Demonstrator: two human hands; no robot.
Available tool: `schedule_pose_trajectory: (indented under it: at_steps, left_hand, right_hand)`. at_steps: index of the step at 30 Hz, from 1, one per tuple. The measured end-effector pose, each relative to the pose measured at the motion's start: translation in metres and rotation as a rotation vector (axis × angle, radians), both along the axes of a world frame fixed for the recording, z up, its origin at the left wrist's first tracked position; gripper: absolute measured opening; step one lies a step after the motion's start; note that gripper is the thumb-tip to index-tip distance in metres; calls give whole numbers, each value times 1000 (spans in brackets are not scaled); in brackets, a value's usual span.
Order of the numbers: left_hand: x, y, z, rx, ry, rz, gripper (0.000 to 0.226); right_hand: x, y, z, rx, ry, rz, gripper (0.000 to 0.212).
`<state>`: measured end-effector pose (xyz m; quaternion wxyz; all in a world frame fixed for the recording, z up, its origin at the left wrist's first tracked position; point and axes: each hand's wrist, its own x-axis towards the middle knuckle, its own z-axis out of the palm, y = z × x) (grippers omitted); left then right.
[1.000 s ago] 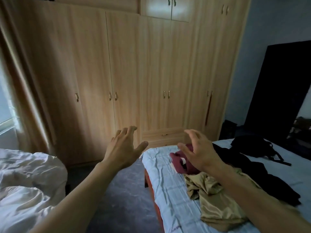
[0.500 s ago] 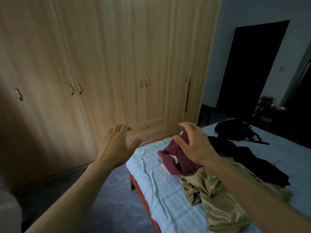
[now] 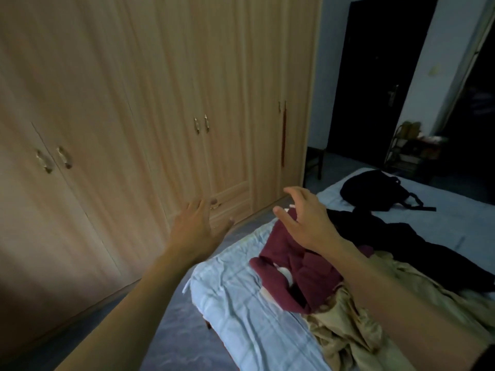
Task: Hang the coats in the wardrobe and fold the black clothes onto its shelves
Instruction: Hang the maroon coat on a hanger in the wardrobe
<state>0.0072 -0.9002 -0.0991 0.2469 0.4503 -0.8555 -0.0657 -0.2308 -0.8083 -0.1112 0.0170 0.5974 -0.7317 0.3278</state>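
Note:
A pile of clothes lies on the bed (image 3: 241, 311): a maroon coat (image 3: 292, 274) nearest the foot, a tan coat (image 3: 356, 330) under my right forearm, and black clothes (image 3: 417, 242) stretched behind them. My right hand (image 3: 305, 220) hovers open above the maroon coat, fingers spread, touching nothing. My left hand (image 3: 195, 228) is open too, held out over the floor toward the wooden wardrobe (image 3: 139, 103), whose doors are all closed.
A black backpack (image 3: 375, 191) sits farther back on the bed. Drawers run along the wardrobe's base near my left hand. A dark doorway (image 3: 375, 76) and a small rack (image 3: 407, 148) are at the back right. A strip of floor separates bed and wardrobe.
My view has swung right and closer to the bed; the other bed and curtain have left the frame. Both hands stay open, the right now nearer over the maroon coat.

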Motion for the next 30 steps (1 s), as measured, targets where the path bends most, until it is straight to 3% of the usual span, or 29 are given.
schedule_pose_trajectory:
  at_steps: [8,11,16,20,27,30]
  left_hand:
    - [-85,-97,-9,146,77,-291,69]
    - [-119,-132,-20,101,61,-439,60]
    - [-164,-189,-45,167,35,-676,76]
    - [-188,-224,-50,204,48,-821,61]
    - [-239,-210,-61,196,59,-1035,57]
    - [-258,-190,-74,228,17,-1090,57]
  right_hand:
    - [-48,-39,-22,26,-10,-258,53]
    - [-62,-46,-29,65,4,-399,56]
    - [-62,-50,-36,107,10,-699,58]
    - [-46,-50,-34,120,-44,-885,60]
    - [-23,-23,-41,111,-60,-1090,67]
    - [-25,-6,-51,128,-58,-1147,54]
